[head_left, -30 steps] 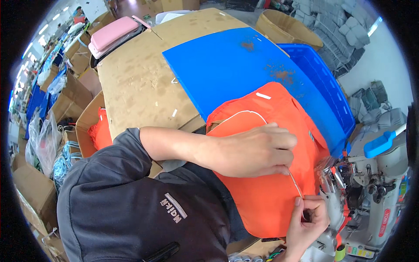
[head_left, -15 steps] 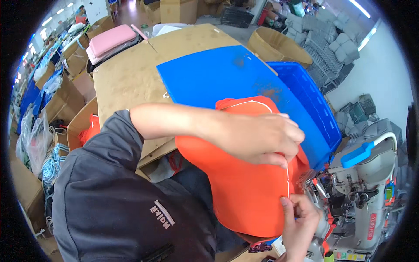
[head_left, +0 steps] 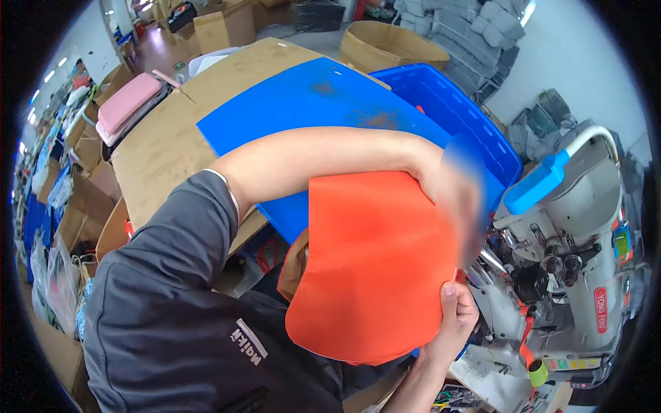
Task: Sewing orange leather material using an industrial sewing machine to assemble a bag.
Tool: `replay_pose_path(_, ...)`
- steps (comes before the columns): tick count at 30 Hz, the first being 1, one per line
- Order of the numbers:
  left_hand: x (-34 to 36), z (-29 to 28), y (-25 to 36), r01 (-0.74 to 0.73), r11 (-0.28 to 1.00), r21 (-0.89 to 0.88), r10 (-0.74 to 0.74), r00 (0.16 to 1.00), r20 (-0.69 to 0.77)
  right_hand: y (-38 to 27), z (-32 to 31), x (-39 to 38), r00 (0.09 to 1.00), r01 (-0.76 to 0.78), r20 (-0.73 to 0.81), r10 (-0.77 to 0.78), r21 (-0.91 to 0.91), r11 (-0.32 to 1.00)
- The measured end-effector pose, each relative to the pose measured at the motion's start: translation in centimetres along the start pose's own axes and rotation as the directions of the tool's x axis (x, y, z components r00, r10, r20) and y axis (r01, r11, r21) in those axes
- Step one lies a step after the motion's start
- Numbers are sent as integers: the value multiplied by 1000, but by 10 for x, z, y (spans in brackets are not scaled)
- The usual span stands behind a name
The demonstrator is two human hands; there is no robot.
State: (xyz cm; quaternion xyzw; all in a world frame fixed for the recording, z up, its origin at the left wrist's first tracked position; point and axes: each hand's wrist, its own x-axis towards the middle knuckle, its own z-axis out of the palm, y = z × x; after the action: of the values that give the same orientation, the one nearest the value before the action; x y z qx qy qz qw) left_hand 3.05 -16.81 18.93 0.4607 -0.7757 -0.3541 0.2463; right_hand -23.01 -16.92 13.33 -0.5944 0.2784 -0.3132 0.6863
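Head view
Orange piece: held up over the lap, below the blue sheet on the tabletop; long axis runs 12 to 6 o'clock.
Right hand: grip clenched on the piece's edge at 4 o'clock, thumb on the face.
Left hand: motion-blurred at the 2 o'clock corner; grip cannot be made out.
Sewing machine: just beside, at 3 o'clock; the right hand is nearer.

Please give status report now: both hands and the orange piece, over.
Left hand blurred, at top right edge of orange fabric piece. Right hand pinches its lower right edge. Piece held up beside sewing machine, over blue sheet.
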Motion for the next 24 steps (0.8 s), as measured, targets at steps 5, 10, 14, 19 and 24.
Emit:
replay_pose_path(5,28,0,-21,99,991,-95,-99,995,6,5,-17,14,999,-11,-32,13,65,998)
replay_pose_path(10,39,-1,-40,71,974,-215,-95,990,-105,1,-25,25,998,-57,-21,59,89,994)
replay_pose_path(14,55,-11,-42,112,967,-228,-130,989,-65,-4,-21,31,998,-32,-58,35,57,998)
replay_pose_path(19,75,-12,-63,68,914,-399,-118,988,-102,2,-12,38,991,5,-130,4,68,998)
replay_pose_path(24,88,-14,-74,-38,885,-464,27,999,-30,2,-5,38,987,72,-148,-69,15,997)
